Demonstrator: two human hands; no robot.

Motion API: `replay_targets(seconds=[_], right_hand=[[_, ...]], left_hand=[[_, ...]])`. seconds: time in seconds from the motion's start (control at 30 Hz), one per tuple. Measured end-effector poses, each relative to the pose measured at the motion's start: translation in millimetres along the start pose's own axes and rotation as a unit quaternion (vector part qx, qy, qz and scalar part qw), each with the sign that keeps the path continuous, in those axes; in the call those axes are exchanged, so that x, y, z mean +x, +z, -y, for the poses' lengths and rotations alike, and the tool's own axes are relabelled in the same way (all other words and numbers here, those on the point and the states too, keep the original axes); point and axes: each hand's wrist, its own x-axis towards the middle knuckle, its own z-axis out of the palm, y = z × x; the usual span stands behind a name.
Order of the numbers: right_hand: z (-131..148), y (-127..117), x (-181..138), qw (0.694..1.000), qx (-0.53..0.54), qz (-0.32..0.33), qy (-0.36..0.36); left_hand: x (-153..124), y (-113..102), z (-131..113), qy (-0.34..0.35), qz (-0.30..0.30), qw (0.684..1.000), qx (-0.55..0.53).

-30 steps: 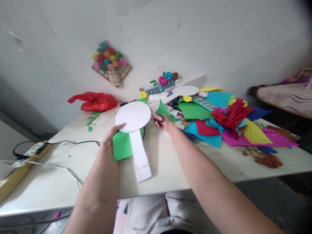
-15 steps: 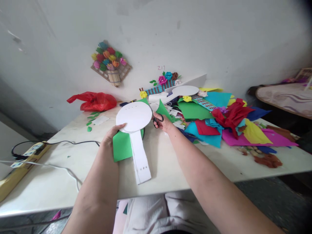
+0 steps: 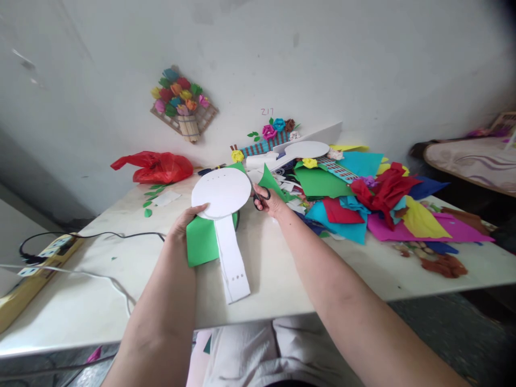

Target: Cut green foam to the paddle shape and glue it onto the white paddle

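Observation:
My left hand (image 3: 189, 221) grips the lower left edge of a white paddle-shaped cutout (image 3: 222, 194), thumb on top and the other fingers hidden beneath. The cutout has a round head and a long strip with small holes pointing toward me. Behind it lies a green paper sheet (image 3: 202, 242), partly covered by the white shape. A pair of black-handled scissors (image 3: 262, 199) is in my right hand (image 3: 271, 204), close to the right edge of the round head. The blades are mostly hidden, so whether they touch the edge cannot be made out.
Coloured paper (image 3: 336, 220) and scraps crowd the right of the table. A red plastic bag (image 3: 163, 167) sits at the back left, near green paper leaves (image 3: 148, 213). A power strip (image 3: 44, 263) with cables lies along the left edge. Another white paddle shape (image 3: 308, 149) rests at the back.
Almost nothing differs. Both hands, the white cutout and the scissors keep nearly the same place, with only a tiny shift of the right hand.

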Motion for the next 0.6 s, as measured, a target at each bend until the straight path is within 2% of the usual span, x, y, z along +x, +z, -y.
replay_targets(seconds=[0.37,0.5,0.6], right_hand=[[4.2,-4.4,-0.6,1.000,-0.019,-0.005,0.007],[3.1,-4.1,-0.3,1.000,-0.018,-0.006,0.002],[3.1,-0.8,-1.2,1.000,-0.005,-0.019,-0.008]], left_hand=[[1.2,-2.2,0.0,-0.001,-0.009,1.000,0.009],[4.5,-1.6,1.9,0.001,0.015,1.000,0.000],[8.5,0.8,2.8,0.057,0.057,0.995,-0.064]])
